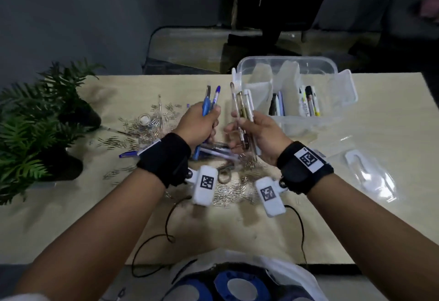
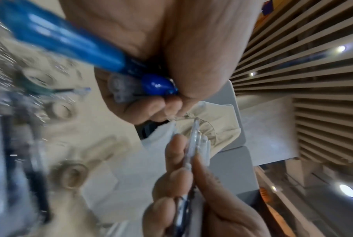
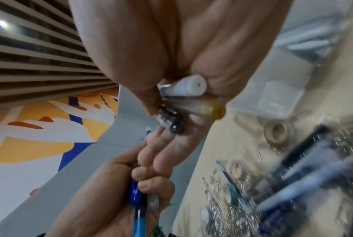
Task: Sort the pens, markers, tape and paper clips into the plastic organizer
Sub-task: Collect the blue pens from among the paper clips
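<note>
Over the pale wooden table, from the head view, left to right: two dark-potted ferns at the edge, a scatter of thin metal paper clips with a small roll of tape among them, then both hands raised side by side. Left hand is fisted round a bunch of blue pens, tips upward; more pens lie flat under the wrists. Right hand grips clear and white pens, also upright. Right of that, the clear plastic organizer stands open, with dark pens and white-barrelled markers in separate compartments. Its lid lies flat, far right. Left wrist view alone shows the blue pens' rounded glossy butt ends inside the curled fingers. Right wrist view alone shows a white cap end, a gold one and a dark one in that grip; the table is motion-blurred in both.
</note>
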